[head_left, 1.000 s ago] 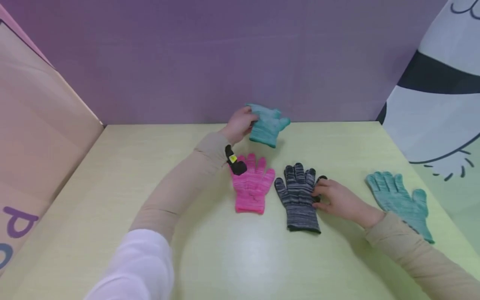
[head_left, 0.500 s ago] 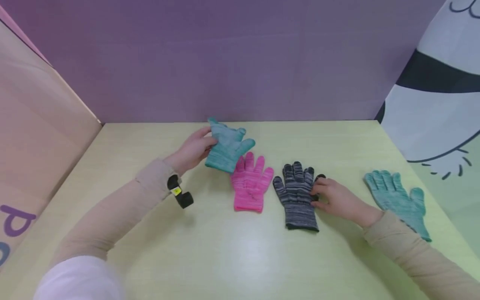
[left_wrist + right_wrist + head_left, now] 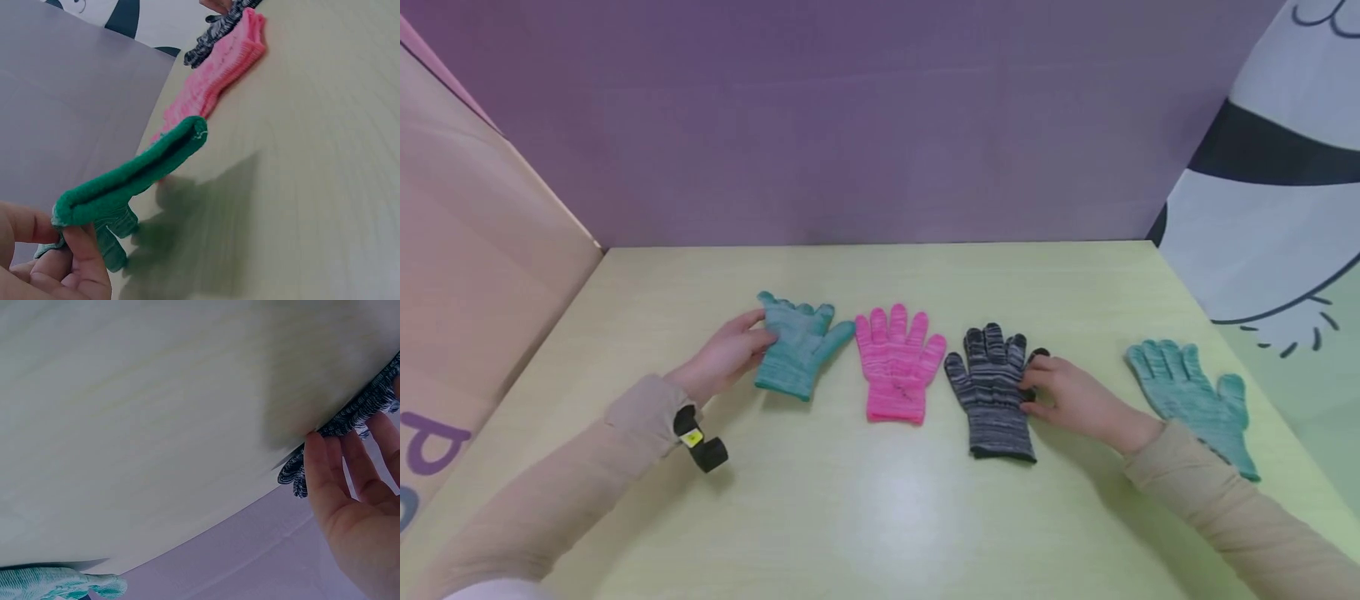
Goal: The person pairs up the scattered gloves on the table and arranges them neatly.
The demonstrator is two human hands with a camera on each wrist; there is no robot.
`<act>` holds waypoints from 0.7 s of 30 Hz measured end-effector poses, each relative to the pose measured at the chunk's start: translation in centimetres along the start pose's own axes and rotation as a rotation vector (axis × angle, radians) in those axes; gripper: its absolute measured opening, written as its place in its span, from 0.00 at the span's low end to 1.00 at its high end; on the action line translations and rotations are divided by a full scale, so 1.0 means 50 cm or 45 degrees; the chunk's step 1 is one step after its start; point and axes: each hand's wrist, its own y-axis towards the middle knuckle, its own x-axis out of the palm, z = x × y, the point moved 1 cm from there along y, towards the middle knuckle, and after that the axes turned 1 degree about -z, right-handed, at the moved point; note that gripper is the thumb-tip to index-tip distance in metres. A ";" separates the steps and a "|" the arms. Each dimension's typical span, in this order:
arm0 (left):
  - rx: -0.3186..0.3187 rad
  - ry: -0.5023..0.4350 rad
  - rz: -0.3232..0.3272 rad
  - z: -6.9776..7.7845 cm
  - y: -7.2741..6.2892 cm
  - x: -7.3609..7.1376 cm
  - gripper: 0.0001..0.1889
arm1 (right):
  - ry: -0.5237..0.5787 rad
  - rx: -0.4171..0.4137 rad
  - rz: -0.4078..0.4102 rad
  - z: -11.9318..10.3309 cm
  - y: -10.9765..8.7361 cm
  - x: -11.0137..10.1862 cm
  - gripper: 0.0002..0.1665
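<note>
My left hand point(image 3: 722, 354) pinches a teal knit glove point(image 3: 793, 346) by its side edge, a little above the table. The cuff opening of this teal glove point(image 3: 131, 175) faces the camera in the left wrist view, and its shadow falls on the table. A pink glove point(image 3: 897, 367) lies flat to its right, fingers pointing away. Further right, my right hand point(image 3: 1075, 400) holds the side edge of a black and grey striped glove point(image 3: 1000, 408) at the little table-side end of its fingers; this glove point(image 3: 350, 419) hides part of the grip in the right wrist view.
A second teal glove point(image 3: 1198, 400) lies at the right, partly behind my right forearm. The pale table point(image 3: 850, 517) ends at a purple back panel point(image 3: 880, 125). Printed panels stand at the left point(image 3: 490, 275) and right.
My left hand has carried the teal glove from the back centre leftward and toward me, past the pink glove, and lowered it. My right hand stays at the striped glove.
</note>
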 end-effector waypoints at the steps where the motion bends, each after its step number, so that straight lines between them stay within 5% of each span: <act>1: -0.003 0.022 0.003 -0.006 -0.001 -0.002 0.33 | -0.001 -0.003 0.001 0.000 0.000 0.000 0.11; 10: 0.065 0.331 -0.002 -0.043 -0.011 -0.017 0.33 | -0.023 -0.022 0.021 0.001 -0.002 0.002 0.11; 21: -0.055 0.482 -0.014 -0.056 -0.053 -0.068 0.33 | -0.012 0.011 -0.007 -0.002 -0.001 -0.001 0.10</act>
